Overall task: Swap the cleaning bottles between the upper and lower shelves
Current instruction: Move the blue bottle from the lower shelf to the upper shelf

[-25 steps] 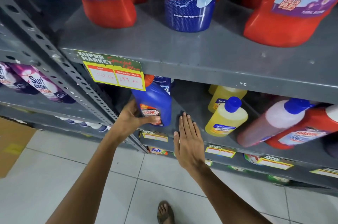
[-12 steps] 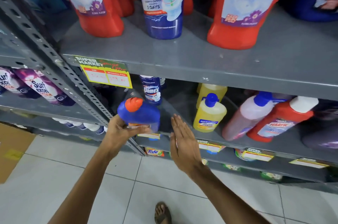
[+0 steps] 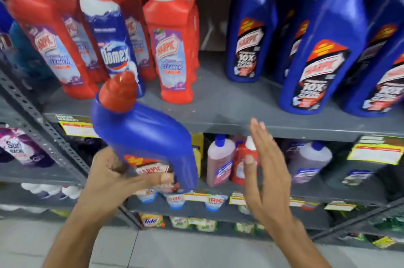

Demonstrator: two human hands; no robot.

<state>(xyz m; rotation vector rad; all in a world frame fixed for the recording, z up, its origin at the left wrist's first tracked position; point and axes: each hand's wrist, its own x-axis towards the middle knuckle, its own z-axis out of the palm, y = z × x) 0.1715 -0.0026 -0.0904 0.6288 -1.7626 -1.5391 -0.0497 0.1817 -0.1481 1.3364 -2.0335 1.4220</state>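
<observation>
In front of the shelving, nearest the camera: left hand (image 3: pixel 109 177) wrapped around the base of a blue Harpic bottle (image 3: pixel 145 136), thumb across the label, grip pinching the lower body. Bottle tilted, red cap (image 3: pixel 119 92) leaning up and to the left, held in the air before the edge of the upper shelf (image 3: pixel 220 101), clear of both shelves. Just beside it on the right: right hand (image 3: pixel 265 171), flat and spread, fingers (image 3: pixel 259 134) pointing upward, holding nothing, apart from the bottle.

Beyond the hands, on the lower shelf (image 3: pixel 360 189): a yellow bottle (image 3: pixel 197 149) mostly hidden behind the held one, a pinkish bottle with a blue cap (image 3: pixel 219 160), a red bottle (image 3: pixel 239 162) partly behind the right hand, another pale bottle with a blue cap (image 3: pixel 310 160) further right. Yellow price tags (image 3: pixel 375 154) along the shelf edges.

Farther back, on the upper shelf: red Harpic bottles with white caps (image 3: pixel 172 49) at left and centre, a blue-and-white Domex bottle (image 3: pixel 109 44) between them, directly behind the held bottle's cap. To the right, a group of blue Harpic bottles standing upright (image 3: pixel 328 55), with a bare stretch of shelf between the red and blue groups. Whole view somewhat blurred.
</observation>
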